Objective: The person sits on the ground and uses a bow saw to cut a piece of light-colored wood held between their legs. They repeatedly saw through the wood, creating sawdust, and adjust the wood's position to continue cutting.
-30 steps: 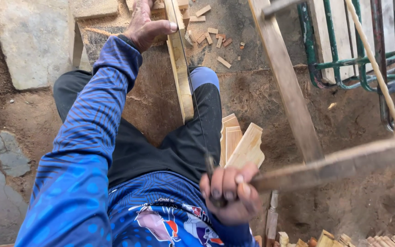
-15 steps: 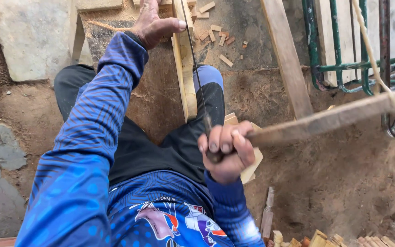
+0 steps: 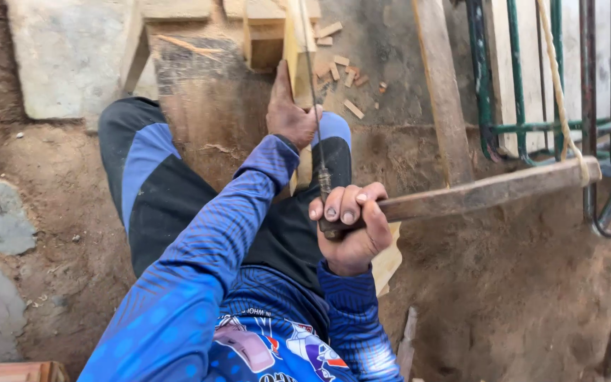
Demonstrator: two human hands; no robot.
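The right hand [image 3: 351,226] is clenched in a full fist around the end of a wooden frame bar [image 3: 482,192], which runs away from the hand to the person's right; this bar belongs to a frame saw, and the thin saw blade [image 3: 314,99] leaves the fitting just above the knuckles and runs straight away from the hand, up along the plank [image 3: 293,49]. A cord [image 3: 560,92] rises from the far end of the bar, probably the tensioner. Just beyond the right hand and slightly to its left, the left hand [image 3: 288,113] lies palm down with fingers closed against the near part of the plank, pressing it in place; the plank stands on edge, extending from between the knees to the work block beyond. For a clean cut, the operator would do well to keep the blade in line with the plank's length, with wrist and forearm straight behind it, and to draw with long, even strokes rather than forcing. The left hand sits touching the plank right beside the blade, so the fingers are best kept clear of the teeth. Farther off, wood offcuts [image 3: 341,67] lie scattered past the left hand, a second plank [image 3: 440,85] leans to their right, and a green metal railing [image 3: 532,78] stands farthest right.
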